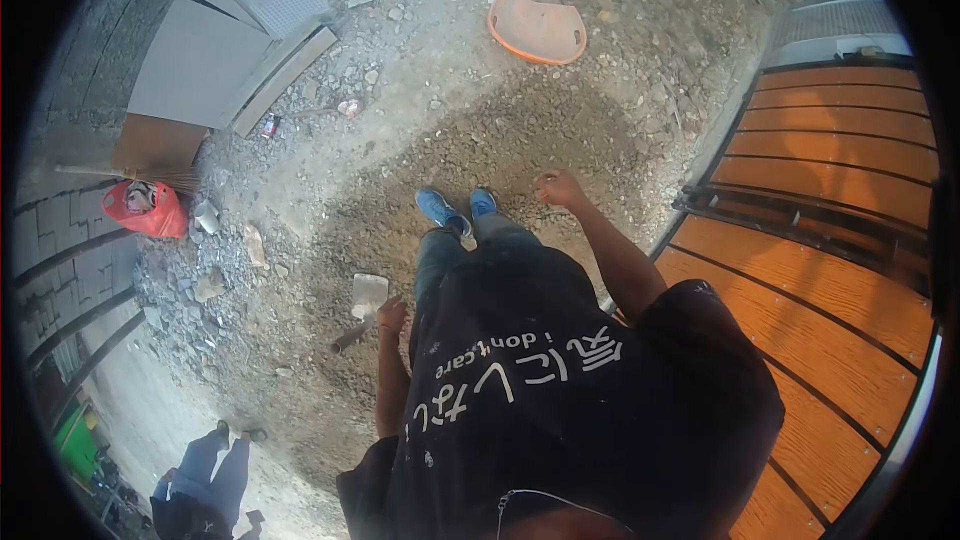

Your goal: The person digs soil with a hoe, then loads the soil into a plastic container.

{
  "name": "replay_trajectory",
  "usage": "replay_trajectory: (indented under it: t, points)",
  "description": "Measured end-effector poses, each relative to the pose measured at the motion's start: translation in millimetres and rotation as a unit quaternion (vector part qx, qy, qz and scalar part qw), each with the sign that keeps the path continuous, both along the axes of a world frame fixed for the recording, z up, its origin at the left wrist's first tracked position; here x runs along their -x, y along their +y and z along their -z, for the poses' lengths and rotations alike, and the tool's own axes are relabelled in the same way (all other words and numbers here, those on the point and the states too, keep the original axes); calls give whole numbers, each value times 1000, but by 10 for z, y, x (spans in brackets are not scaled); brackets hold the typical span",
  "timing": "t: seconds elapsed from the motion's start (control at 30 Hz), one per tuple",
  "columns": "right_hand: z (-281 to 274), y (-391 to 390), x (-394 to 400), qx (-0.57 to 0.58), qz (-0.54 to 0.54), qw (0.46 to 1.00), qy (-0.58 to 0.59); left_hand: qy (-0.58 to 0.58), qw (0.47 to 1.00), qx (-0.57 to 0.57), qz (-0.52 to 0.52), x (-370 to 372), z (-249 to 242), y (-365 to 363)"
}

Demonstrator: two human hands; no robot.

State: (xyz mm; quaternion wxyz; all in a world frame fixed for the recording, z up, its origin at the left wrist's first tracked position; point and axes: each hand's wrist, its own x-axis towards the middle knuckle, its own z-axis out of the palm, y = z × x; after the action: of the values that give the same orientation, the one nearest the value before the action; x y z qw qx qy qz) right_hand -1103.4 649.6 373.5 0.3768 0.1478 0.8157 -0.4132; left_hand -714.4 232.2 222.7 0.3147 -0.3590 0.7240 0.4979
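My left hand (393,313) is low beside my left leg, its fingers closed around what looks like the handle of a hoe (369,296). The hoe has a pale, squarish blade, and its short-looking handle (352,336) points back and to the left. My fingers partly hide where handle and blade meet. My right hand (560,190) is held out ahead of my right side over bare soil, fingers loosely bent and apart, with nothing visible in it. Further forward, a shallow orange plastic scoop pan (538,28) with side hand holes lies on the ground.
Dark, crumbly soil (500,140) surrounds my blue shoes (437,208). Boards (195,60) lean at upper left, near a red bag (150,210), a broom (170,178) and rubble (195,285). An orange slatted gate (820,260) borders my right. Another person (205,485) is at lower left.
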Motion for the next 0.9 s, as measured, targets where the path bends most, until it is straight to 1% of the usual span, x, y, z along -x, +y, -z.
replay_trajectory:
  t: [0.03, 0.07, 0.1, 0.13, 0.17, 0.2, 0.27, 0.3, 0.33, 0.37, 0.4, 0.43, 0.5, 0.57, 0.63, 0.67, 0.7, 0.73, 0.77, 0.8, 0.83, 0.87, 0.9]
  points:
    - [-52, -110, 98, -5, 4, 1000, 9, 20, 996, -47, -77, 183, 242, -193]
    - [-106, -190, 47, 9, -5, 999, 42, 34, 983, -96, -152, 373, 352, -267]
    - [-132, -212, -21, 24, -15, 997, 70, 33, 984, -101, -146, 515, 91, -234]
    - [-118, -181, -8, 21, -12, 997, 69, 69, 990, 91, 77, 968, -234, -364]
    - [-62, -143, -25, -24, -10, 998, 60, 6, 994, 46, -101, 1173, -194, -409]
    - [-14, -131, -1, -64, -8, 996, 54, 5, 994, 50, -99, 1386, -324, -444]
    - [29, -33, 102, -22, 150, 987, -45, 8, 992, 90, -85, 1922, -861, -413]
    - [73, 33, 204, -16, 151, 988, -43, 42, 991, 123, -27, 2172, -1137, -378]
    - [125, 126, 286, -13, 203, 976, -75, 42, 991, 125, -25, 2312, -1164, -420]
    - [176, 184, 399, -13, 255, 961, -108, 56, 991, 124, 5, 2380, -1146, -437]
    - [223, 204, 560, -13, 257, 960, -109, 71, 989, 121, 36, 2477, -1153, -427]
    - [273, 247, 727, -22, 261, 958, -117, 44, 991, 123, 27, 2559, -1169, -412]
    - [382, 361, 1101, -36, 270, 954, -127, 95, 971, 158, 150, 2527, -893, -487]
    - [557, 367, 1567, -5, 288, 950, -121, 9, 986, 150, 67, 2638, -1007, -352]
    - [653, 273, 2135, 0, 300, 947, -116, -57, 988, 133, 53, 2764, -1068, -256]
    - [803, 232, 2427, -6, 301, 946, -117, -66, 985, 145, 72, 2818, -1074, -187]
    - [1006, 208, 2719, -9, 280, 952, -119, -77, 980, 158, 91, 2855, -1049, -129]
    - [1203, 225, 3057, -9, 257, 959, -121, -44, 975, 151, 157, 2778, -957, -140]
    - [1359, 265, 3428, -13, 257, 958, -130, -17, 964, 143, 223, 2898, -940, -113]
    - [1544, 270, 3728, 18, 237, 960, -145, -38, 963, 141, 226, 2983, -919, -60]
    - [1744, 181, 4018, 55, 215, 961, -164, 10, 921, 179, 345, 3128, -1026, 20]
    - [1863, 99, 4351, 49, 216, 959, -177, 57, 862, 210, 458, 3339, -1136, 119]
    - [1964, 54, 4630, 40, 215, 956, -193, -14, 912, 222, 345, 3528, -1257, 264]
